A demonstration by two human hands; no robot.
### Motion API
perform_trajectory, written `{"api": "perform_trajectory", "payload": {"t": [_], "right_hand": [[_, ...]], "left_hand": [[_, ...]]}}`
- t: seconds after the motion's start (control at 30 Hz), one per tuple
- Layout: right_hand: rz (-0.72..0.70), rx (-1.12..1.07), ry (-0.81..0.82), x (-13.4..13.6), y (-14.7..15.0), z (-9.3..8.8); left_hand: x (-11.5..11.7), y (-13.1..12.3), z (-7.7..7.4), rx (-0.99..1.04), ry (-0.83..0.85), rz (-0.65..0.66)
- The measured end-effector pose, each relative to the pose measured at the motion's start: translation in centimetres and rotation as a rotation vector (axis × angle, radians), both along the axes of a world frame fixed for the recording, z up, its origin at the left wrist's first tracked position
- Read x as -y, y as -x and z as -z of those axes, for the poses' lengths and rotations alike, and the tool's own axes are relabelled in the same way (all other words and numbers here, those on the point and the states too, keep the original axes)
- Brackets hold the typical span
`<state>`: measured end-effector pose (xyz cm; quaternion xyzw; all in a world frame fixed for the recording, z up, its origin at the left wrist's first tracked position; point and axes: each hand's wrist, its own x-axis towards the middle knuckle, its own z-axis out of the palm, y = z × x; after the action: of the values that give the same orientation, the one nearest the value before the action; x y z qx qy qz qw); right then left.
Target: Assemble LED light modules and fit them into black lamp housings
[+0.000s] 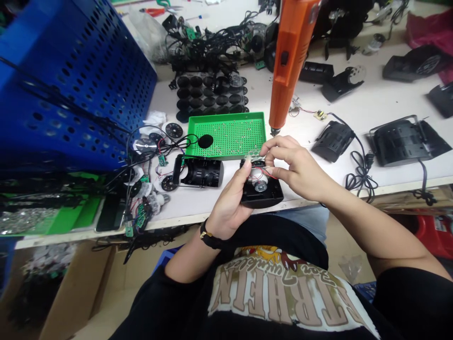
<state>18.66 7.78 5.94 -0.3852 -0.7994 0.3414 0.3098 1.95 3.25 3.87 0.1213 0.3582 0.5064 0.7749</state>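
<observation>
My left hand [231,203] grips an opened black plastic housing [264,196] from its left side, thumb on the top edge. Inside the housing sit a white round part with a clear dome [260,184] and thin red wires [257,171]. A clear dimpled disc [254,155] shows at the far edge, near my left thumb. My right hand [293,163] is at the housing's right far side, fingers pinched by the red wires; what lies between the fingertips is too small to make out. Just beyond it an orange electric screwdriver [288,61] hangs tip down.
A green perforated tray [226,115] holds small screws and a black disc. Left of my hands lies another black housing [203,172], near wired circuit boards [141,215] and a tall blue crate [81,80]. Black housings with cables [334,140] lie to the right; tangled cables [219,45] lie behind.
</observation>
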Motion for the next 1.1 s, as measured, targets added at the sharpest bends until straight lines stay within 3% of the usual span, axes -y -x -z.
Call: {"api": "perform_trajectory", "payload": {"t": [0.23,0.4,0.47,0.6,0.73,0.83,0.97,1.1], "right_hand": [[0.036,-0.098,0.081,0.4,-0.2,0.8],[0.112,-0.390,0.376,1.9,-0.6,2.3],[0.122,-0.402,0.463,2.7,-0.9,2.8],[0.117,-0.274,0.367,4.1,-1.2,3.6],[0.165,-0.261,0.215,5.0,-1.1,3.8],[0.194,-0.275,0.220,5.4,-0.8,3.6],[0.225,-0.357,0.397,5.2,0.1,3.0],[0.164,-0.490,0.606,4.0,1.3,2.6]], "left_hand": [[-0.1,-0.1,-0.3,-0.019,-0.007,0.037],[-0.1,0.4,-0.9,-0.072,-0.099,-0.067],[-0.1,0.5,-0.8,-0.105,-0.151,-0.108],[-0.2,0.6,0.2,-0.155,-0.229,-0.205],[-0.2,0.7,1.1,-0.211,-0.191,-0.287],[0.0,0.8,1.2,-0.271,-0.225,-0.312],[0.3,0.9,1.4,-0.366,-0.358,-0.305],[0.9,1.0,2.1,-0.438,-0.477,-0.265]]}}
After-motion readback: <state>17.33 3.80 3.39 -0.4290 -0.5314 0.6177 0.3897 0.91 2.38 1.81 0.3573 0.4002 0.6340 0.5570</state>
